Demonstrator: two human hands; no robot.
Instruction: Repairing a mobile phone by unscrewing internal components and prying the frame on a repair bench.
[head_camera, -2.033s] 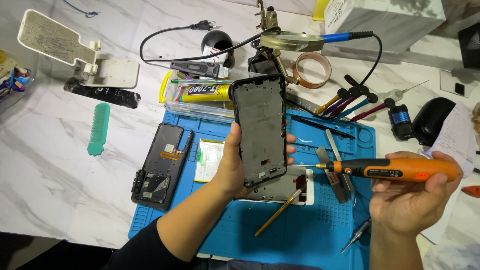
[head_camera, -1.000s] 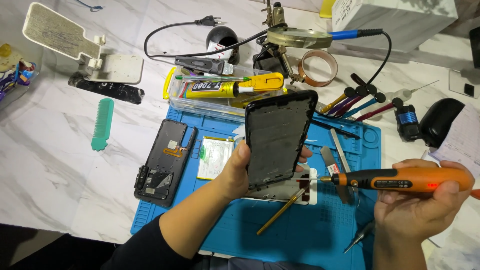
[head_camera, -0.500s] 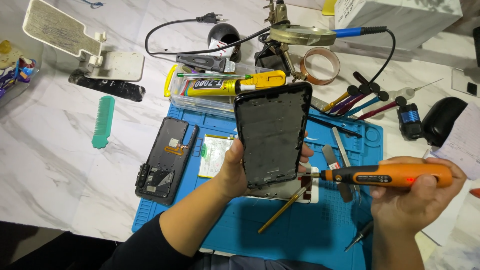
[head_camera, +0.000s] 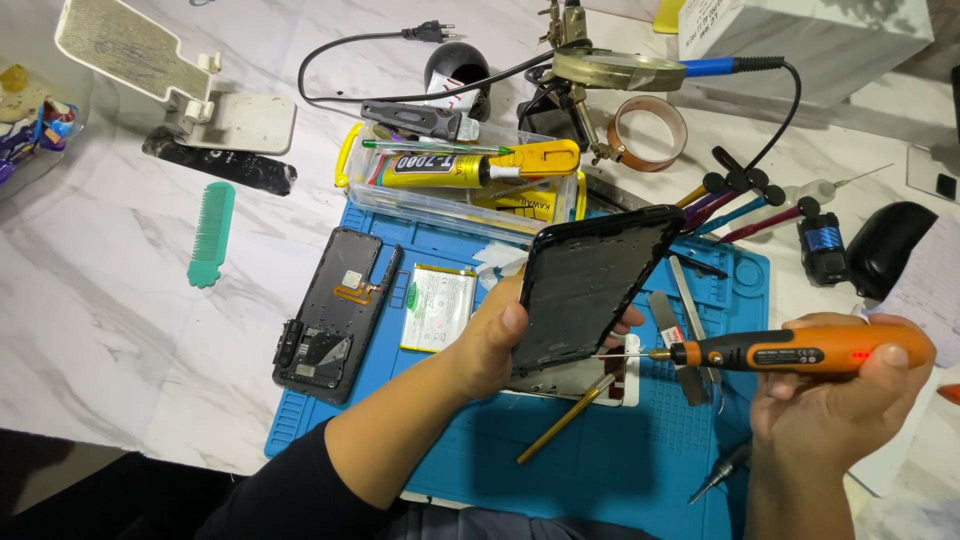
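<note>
White marble surface (head_camera: 120, 300) holds a blue mat (head_camera: 620, 470). At the middle, the left hand (head_camera: 490, 345) pinches a black phone frame (head_camera: 590, 285), tilted up off the mat, thumb on its front. At 3 o'clock the right hand (head_camera: 835, 400) wraps tight around an orange screwdriver (head_camera: 790, 352); its thin tip touches the frame's lower edge. At 9 o'clock of the frame lie a battery (head_camera: 438, 306) and a black back cover (head_camera: 335, 312). At 12 o'clock sits a glue tube (head_camera: 470, 165).
</note>
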